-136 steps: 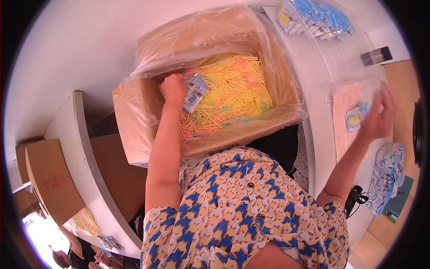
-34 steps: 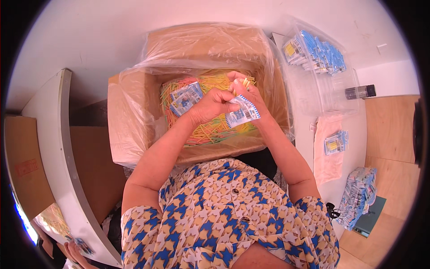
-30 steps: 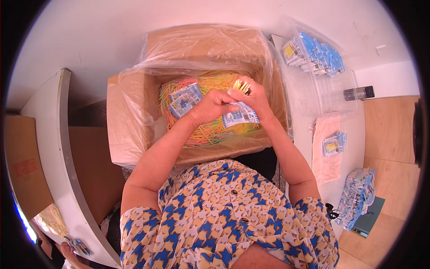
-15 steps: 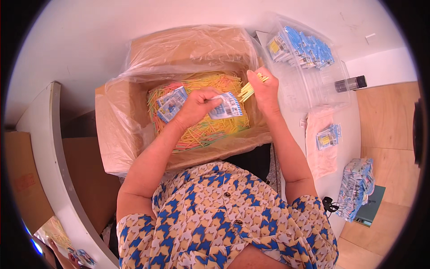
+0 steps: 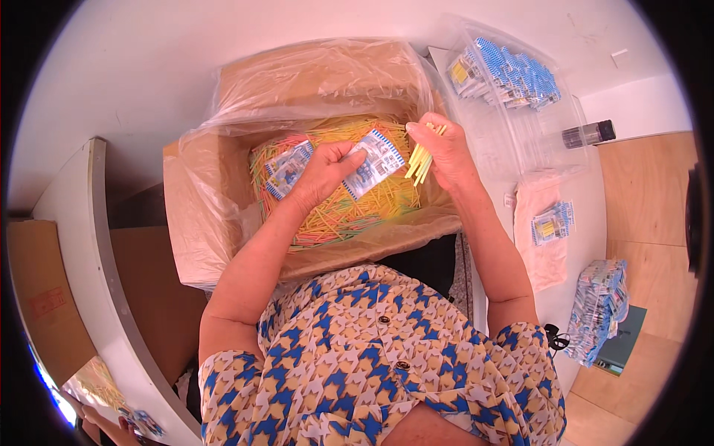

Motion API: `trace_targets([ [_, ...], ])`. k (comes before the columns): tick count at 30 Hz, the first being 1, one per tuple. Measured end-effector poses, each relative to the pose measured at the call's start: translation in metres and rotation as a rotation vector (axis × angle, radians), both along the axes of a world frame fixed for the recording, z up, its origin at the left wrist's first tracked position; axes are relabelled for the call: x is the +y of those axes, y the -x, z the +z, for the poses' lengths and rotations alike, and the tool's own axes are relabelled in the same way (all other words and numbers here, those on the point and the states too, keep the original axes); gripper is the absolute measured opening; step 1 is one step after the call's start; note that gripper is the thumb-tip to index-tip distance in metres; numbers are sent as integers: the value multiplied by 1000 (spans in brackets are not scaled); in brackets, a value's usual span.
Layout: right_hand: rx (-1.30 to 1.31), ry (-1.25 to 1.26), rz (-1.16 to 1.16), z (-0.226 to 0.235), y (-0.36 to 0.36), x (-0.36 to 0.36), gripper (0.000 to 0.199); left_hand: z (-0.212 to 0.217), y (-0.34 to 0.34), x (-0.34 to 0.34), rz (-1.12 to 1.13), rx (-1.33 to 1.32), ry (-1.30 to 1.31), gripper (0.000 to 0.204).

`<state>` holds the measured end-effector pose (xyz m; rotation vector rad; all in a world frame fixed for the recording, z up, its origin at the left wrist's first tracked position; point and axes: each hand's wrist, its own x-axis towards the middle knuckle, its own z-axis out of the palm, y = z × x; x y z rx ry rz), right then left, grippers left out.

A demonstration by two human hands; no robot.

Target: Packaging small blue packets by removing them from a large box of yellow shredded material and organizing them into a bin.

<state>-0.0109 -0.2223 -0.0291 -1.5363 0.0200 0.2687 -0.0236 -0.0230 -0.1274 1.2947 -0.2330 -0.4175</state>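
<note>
My left hand pinches a small blue-and-white packet with striped ends, tilted over the open box. My right hand, at the box's right side, is closed round a bunch of thin yellow sticks that point downward. Below both hands, the cardboard box, lined with clear plastic, holds a mass of loose thin sticks in yellow, pink and green. A second such packet lies on the sticks, left of my left hand and partly covered by it.
At the upper right stands a clear plastic bin with many packets. A pink cloth bears more packets. Farther right are a stack of packets and a dark cylinder. Another person's hand shows at lower left.
The packet in my left hand has turned, its right end rising, and its face shows more. The yellow sticks in my right hand now point more steeply downward. The view has shifted slightly.
</note>
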Motion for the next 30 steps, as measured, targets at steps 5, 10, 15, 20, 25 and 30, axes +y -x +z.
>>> trace_targets([
  [5, -73, 69, 32, -7, 1, -3, 15, -12, -4, 6, 34, -98, 7, 12],
  [10, -6, -13, -9, -1, 4, -1, 16, 2, -2, 4, 155, -25, 101, 9],
  [15, 7, -50, -5, 15, 2, 19, 16, 0, 0, 3, 121, -57, 122, 11],
  [20, -36, 64, -26, 1, -10, 20, 17, -1, -1, 1, 89, -63, 102, 11],
  [25, -536, 538, -143, -3, -14, 21, 20, 2, 0, 0, 50, -26, 107, 12],
  [30, -641, 670, -4, 13, 3, 36, 20, 3, 2, 2, 70, 20, 134, 13],
])
